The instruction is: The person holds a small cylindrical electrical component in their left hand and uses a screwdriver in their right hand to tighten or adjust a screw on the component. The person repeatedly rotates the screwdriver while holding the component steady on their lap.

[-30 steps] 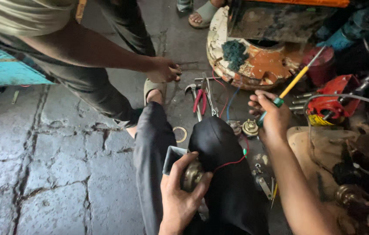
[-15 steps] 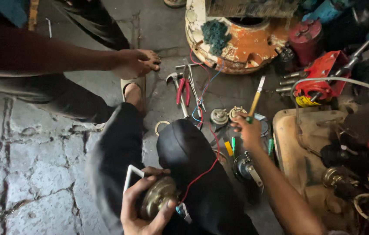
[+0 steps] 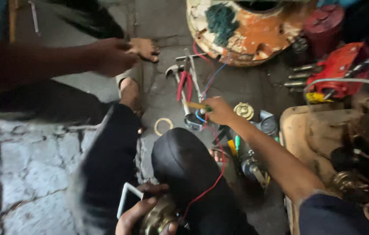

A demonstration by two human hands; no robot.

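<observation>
Right hand [image 3: 220,111] has dropped from its raised spot to the floor tools — fist closed on a yellow-handled screwdriver [image 3: 196,105] lying level, tip toward 9 o'clock beside the red pliers [image 3: 183,84]. Arm stretched forward. Left hand [image 3: 143,211] stays low at 6 o'clock, clasping a brass part [image 3: 160,216] by the knee — red wire [image 3: 212,174] trailing up.

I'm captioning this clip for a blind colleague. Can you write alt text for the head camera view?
Seen from above, a seated person's right hand holds a yellow-handled screwdriver over tools on a stone floor, while the left hand grips a brass-coloured part with a red wire at the lap. Another person's hand reaches in from the left, near red-handled pliers.
</observation>
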